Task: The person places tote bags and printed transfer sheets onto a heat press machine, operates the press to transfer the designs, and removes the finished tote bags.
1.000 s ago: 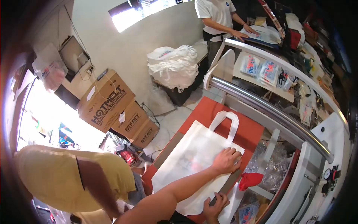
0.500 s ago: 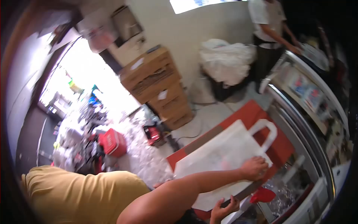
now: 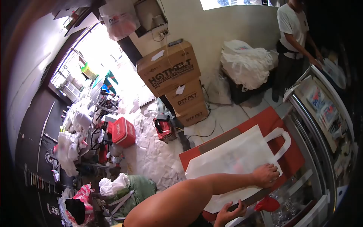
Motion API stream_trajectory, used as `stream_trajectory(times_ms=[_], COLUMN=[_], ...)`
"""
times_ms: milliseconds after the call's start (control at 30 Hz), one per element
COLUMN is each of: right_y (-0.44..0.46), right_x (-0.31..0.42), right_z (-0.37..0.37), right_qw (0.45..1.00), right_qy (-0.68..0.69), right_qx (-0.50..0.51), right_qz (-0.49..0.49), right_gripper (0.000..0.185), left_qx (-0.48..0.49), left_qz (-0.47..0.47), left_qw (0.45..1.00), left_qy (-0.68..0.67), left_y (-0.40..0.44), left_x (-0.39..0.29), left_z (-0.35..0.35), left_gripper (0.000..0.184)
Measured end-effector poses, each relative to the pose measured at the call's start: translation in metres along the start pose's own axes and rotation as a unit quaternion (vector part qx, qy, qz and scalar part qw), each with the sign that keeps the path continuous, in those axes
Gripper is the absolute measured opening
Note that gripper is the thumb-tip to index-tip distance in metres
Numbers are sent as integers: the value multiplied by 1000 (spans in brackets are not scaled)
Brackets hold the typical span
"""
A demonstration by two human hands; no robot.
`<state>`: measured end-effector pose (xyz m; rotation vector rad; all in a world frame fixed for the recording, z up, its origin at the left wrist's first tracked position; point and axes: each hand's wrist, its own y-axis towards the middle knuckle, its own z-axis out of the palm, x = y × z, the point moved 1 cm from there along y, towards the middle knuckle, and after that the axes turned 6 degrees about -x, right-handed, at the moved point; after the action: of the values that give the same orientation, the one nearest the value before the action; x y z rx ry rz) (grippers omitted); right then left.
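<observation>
A white tote bag (image 3: 227, 155) with a loop handle (image 3: 281, 145) lies flat on a red board (image 3: 280, 117). A faint coloured print shows near its middle. My left hand (image 3: 266, 175) reaches across the bag, its fingers curled down onto the bag's top edge near the handle; the fingertips are partly hidden. Below it, by the near side of the bag, my right hand (image 3: 231, 214) is held with fingers curved and apart, nothing visible in it. A red cloth-like piece (image 3: 267, 204) is just right of that hand.
Metal rails (image 3: 314, 125) run along the right side. Stacked cartons (image 3: 176, 81), a red cooler (image 3: 124, 132) and a pile of white bags (image 3: 245, 62) stand beyond. Another person (image 3: 293, 34) stands at upper right. White sheets (image 3: 147, 162) cover the floor.
The view has shifted, so the cartons and board appear further right; the yellow shirt has mostly left view. My left hand stays on the bag. My right hand stays near its edge.
</observation>
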<state>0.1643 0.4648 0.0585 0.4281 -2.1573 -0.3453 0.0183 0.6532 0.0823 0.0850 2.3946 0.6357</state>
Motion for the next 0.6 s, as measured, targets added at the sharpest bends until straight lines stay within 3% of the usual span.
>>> stream_trajectory(times_ms=[600], right_y=[1], right_x=[-1], right_z=[-2], right_qw=[1000], right_qy=[-6], right_qx=[-16], right_qz=[-1], right_gripper=[48], left_qx=[-2], left_qz=[-4], left_qw=[999], left_qy=[34], left_y=[4], left_x=[-3], left_z=[5], left_gripper=[19])
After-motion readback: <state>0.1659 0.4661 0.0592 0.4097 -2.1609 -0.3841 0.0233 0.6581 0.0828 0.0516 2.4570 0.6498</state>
